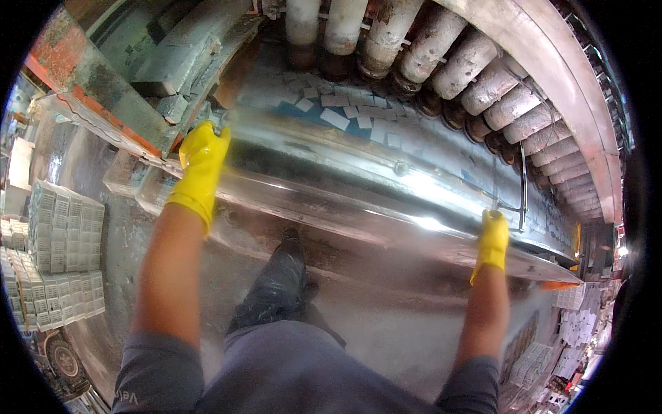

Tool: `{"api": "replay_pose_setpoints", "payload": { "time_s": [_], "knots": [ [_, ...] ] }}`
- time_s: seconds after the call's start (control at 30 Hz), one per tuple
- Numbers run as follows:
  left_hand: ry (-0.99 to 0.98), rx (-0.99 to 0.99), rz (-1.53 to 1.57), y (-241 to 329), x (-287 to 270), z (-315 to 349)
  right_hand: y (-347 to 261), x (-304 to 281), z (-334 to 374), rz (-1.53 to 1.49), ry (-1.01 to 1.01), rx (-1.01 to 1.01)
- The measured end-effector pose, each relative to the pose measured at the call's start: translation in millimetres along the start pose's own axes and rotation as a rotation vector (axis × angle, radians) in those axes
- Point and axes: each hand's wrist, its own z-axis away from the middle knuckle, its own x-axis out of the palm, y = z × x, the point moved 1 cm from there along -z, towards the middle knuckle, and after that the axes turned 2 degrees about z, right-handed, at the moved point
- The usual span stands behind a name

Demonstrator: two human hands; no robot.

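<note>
Both my hands wear yellow rubber gloves and reach forward, wide apart, to a long shiny metal panel (331, 153) along the near side of a large machine. My left hand (205, 152) is closed at the panel's left end, beside an orange-edged metal frame (103, 90). Toward the right end, my right hand (493, 238) is closed on the panel's upper edge, close to a thin upright metal rod (523, 186). A small round knob (402, 168) sits on the panel between my hands. The fingertips of both gloves are hidden.
Behind the panel, many pale tile pieces (336, 119) lie on a blue wet bed under a curved row of thick grey cylinders (386, 34). White plastic crates (65, 228) stand stacked at left, near a wheel (63, 355). Another crate (532, 364) stands at lower right.
</note>
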Motion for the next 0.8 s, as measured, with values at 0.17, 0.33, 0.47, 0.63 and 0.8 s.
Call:
{"api": "replay_pose_setpoints", "payload": {
  "time_s": [0.17, 0.33, 0.47, 0.63, 0.8],
  "knots": [
    [-0.009, -0.03, -0.038, 3, 4, -20, -21, -1, -11, -0.051, 0.008, 0.004],
    [-0.081, -0.088, -0.038, 11, -1, -28, -34, -4, -16, 0.005, 0.007, -0.005],
    [-0.069, -0.058, -0.028, 13, 7, -33, -24, 0, -26, 0.018, 0.021, -0.013],
    [-0.06, -0.064, -0.037, 16, 4, -33, -27, 3, -30, 0.002, 0.024, -0.016],
    [-0.044, -0.054, 0.002, 13, 8, -35, -29, 3, -34, 0.0, 0.025, -0.022]
  ]
}}
